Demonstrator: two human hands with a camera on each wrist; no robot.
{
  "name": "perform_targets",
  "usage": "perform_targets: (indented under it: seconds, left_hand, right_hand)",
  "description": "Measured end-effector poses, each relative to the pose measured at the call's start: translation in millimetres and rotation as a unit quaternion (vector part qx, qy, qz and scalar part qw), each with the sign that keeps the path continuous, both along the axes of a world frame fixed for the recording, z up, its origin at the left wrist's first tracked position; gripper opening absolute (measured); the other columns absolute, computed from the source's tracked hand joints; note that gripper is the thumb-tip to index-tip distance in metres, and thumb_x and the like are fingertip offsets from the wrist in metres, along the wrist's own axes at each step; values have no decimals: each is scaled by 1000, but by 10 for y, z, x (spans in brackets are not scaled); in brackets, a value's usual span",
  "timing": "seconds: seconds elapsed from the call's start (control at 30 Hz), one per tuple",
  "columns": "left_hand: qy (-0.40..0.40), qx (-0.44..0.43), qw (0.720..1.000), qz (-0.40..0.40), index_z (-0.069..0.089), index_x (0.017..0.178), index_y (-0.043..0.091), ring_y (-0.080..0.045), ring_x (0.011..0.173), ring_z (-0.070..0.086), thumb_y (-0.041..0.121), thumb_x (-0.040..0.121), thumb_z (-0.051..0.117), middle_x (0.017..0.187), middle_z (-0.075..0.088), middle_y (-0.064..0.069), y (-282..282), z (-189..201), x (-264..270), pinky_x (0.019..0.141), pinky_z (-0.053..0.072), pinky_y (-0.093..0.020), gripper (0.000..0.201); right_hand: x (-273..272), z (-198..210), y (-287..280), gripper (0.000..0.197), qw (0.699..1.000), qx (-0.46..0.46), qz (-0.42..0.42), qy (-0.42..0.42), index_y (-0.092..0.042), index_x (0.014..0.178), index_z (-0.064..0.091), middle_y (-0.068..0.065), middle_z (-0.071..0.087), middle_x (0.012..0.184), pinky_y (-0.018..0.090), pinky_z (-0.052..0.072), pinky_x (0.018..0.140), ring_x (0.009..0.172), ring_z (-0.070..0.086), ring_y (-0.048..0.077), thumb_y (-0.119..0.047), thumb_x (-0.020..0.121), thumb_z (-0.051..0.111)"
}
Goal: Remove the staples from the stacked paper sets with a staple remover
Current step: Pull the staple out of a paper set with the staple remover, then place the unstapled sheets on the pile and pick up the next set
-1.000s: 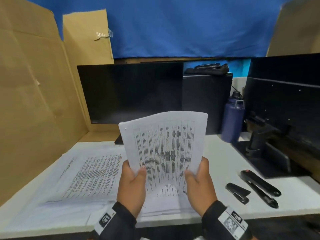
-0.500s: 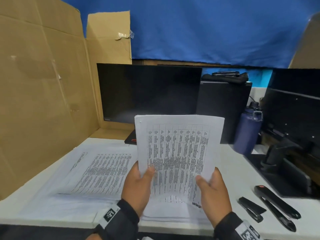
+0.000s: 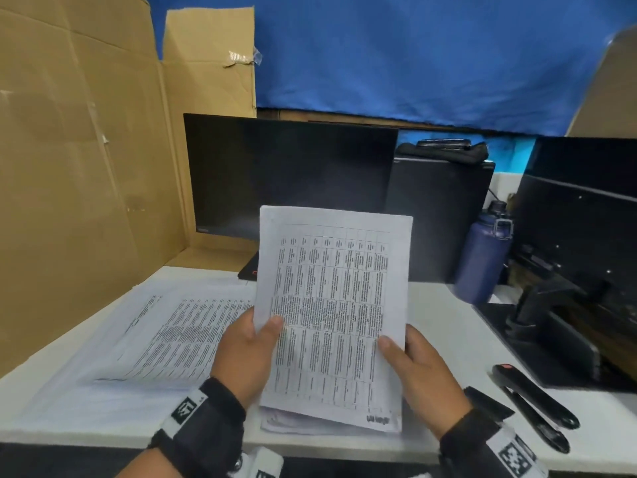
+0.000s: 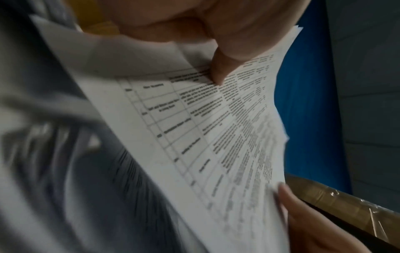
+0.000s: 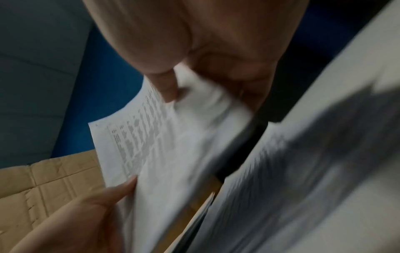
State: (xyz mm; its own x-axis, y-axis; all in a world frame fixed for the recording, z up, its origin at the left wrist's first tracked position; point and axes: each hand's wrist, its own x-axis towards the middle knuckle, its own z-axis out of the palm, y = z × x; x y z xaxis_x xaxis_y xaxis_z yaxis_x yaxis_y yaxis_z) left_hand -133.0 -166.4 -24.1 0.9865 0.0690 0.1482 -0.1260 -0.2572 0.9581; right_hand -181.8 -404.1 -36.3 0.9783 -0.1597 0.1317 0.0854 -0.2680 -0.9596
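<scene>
A printed paper set (image 3: 332, 305) with a table on its top sheet stands upright above the desk's near edge. My left hand (image 3: 253, 346) grips its left edge, thumb on the front. My right hand (image 3: 415, 370) grips the right edge the same way. The left wrist view shows the paper set (image 4: 205, 128) with my left thumb (image 4: 218, 68) pressed on it. The right wrist view is blurred but shows the paper set (image 5: 164, 145) pinched under my right thumb (image 5: 166, 85). A black staple remover (image 3: 487, 403) lies on the desk just right of my right wrist. More printed sheets (image 3: 162, 339) lie flat at the left.
A long black stapler (image 3: 534, 405) lies at the right, near the desk's front edge. A dark monitor (image 3: 289, 177) and a blue bottle (image 3: 482, 257) stand at the back. Cardboard panels (image 3: 69, 167) wall off the left. A second monitor's stand (image 3: 537, 322) sits on the right.
The paper set has straightened from a bowed, tilted hold to nearly flat and upright in both hands. The head view has shifted left, so the desk objects sit further right.
</scene>
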Motion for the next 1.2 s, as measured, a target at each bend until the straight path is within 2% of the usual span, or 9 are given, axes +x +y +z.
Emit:
perform_targets:
  seconds: [0.17, 0.3, 0.37, 0.5, 0.67, 0.77, 0.83, 1.0, 1.2]
  left_hand:
    - [-5, 58, 998, -8, 71, 100, 25, -37, 94, 74, 66, 85, 52, 100, 77, -13, 314, 211, -5, 89, 58, -62, 48]
    - [6, 101, 995, -25, 73, 99, 21, -28, 87, 77, 41, 103, 53, 93, 80, -6, 356, 332, -106, 85, 61, -54, 29]
    - [13, 135, 990, -31, 72, 97, 20, -30, 85, 76, 36, 104, 54, 91, 79, -10, 321, 316, -135, 84, 61, -54, 25]
    - [30, 169, 984, -47, 70, 96, 15, -38, 88, 72, 37, 103, 57, 92, 74, -20, 168, 263, -241, 83, 60, -51, 26]
    - [6, 255, 964, -67, 65, 85, 21, -16, 61, 56, 35, 102, 58, 71, 65, -13, 3, 174, -405, 60, 45, -30, 24]
    - [0, 318, 944, -85, 64, 86, 30, -13, 73, 65, 40, 101, 57, 76, 69, -5, -136, 174, -495, 71, 52, -30, 19]
    - [-9, 361, 927, -101, 63, 89, 37, -5, 79, 65, 43, 101, 54, 79, 70, 2, -259, 222, -591, 75, 53, -24, 17]
    - [-28, 404, 905, -125, 60, 92, 50, -4, 92, 66, 53, 99, 51, 89, 72, 12, -441, 292, -768, 90, 53, -20, 12]
    - [-58, 388, 915, -98, 63, 92, 40, -6, 82, 64, 43, 98, 59, 80, 70, 4, -444, 271, -803, 77, 53, -23, 8]
  right_hand:
    - [-199, 215, -858, 13, 963, -193, -186, -28, -28, 95, 63, -11, 68, 97, 30, 48, 80, 93, 60, 3, -40, 98, 58]
    - [-190, -22, -1588, 61, 797, -457, -282, 277, -33, 131, 51, 4, 54, 136, 49, 40, 100, 124, 48, 30, -73, 86, 43]
    - [-236, -195, -1672, 70, 764, -469, -246, 370, -33, 128, 51, 4, 52, 133, 48, 39, 101, 125, 47, 30, -80, 78, 42]
    - [-317, -261, -1725, 40, 826, -401, -249, 309, -24, 116, 58, 4, 64, 109, 45, 46, 97, 110, 60, 30, -55, 91, 49]
    - [-428, 377, -1442, 28, 958, 9, -285, 34, -20, 113, 58, 18, 72, 97, 49, 58, 80, 88, 71, 36, -44, 100, 53]
    - [-509, 707, -1140, 41, 934, 265, -234, -59, -18, 119, 60, 18, 72, 97, 40, 57, 69, 83, 70, 32, -51, 103, 43]
    - [-530, 830, -968, 49, 916, 318, -221, -103, -15, 114, 64, 16, 71, 89, 32, 55, 59, 72, 68, 26, -56, 102, 42]
    - [-492, 863, -603, 58, 923, 250, -243, -164, -32, 80, 80, 1, 79, 89, 49, 59, 89, 83, 74, 23, -70, 92, 38]
    - [-514, 791, -388, 65, 920, 256, -215, -203, -24, 91, 76, 5, 78, 89, 50, 55, 95, 86, 73, 23, -73, 92, 34]
